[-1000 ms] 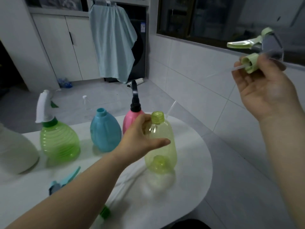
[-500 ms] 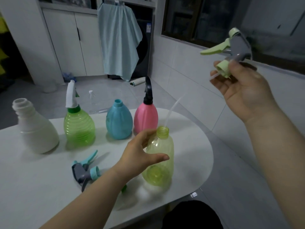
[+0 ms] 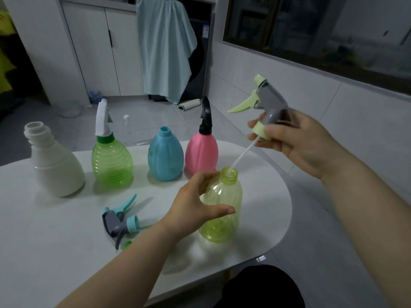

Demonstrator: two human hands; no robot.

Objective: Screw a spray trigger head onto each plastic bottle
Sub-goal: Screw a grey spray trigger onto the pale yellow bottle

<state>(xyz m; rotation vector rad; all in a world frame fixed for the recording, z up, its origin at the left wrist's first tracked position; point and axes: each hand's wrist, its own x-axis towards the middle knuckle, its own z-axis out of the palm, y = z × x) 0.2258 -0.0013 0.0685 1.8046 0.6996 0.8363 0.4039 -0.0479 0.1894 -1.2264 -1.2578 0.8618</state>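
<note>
A clear yellow bottle (image 3: 224, 210) stands upright near the table's right edge, its mouth uncapped. My left hand (image 3: 195, 207) wraps its upper body from the left. My right hand (image 3: 298, 141) holds a grey spray head with a pale green trigger and collar (image 3: 266, 105) above and right of the bottle. Its thin white dip tube (image 3: 242, 155) slants down, the tip at the bottle's mouth. Behind stand a white bottle (image 3: 55, 167) and a blue bottle (image 3: 165, 156), both uncapped, plus a green bottle (image 3: 112, 163) with a white head and a pink bottle (image 3: 201, 154) with a black head.
A loose grey spray head with teal trigger (image 3: 119, 221) lies on the white table (image 3: 44, 241) left of my left forearm, with a small green piece beside it. The table's rounded edge is close on the right. A tiled floor, cabinets and a hanging cloth (image 3: 164, 45) lie beyond.
My right hand has come down and left with the spray head, bringing the dip tube's tip to the yellow bottle's mouth. The view has tilted down, showing more of the table.
</note>
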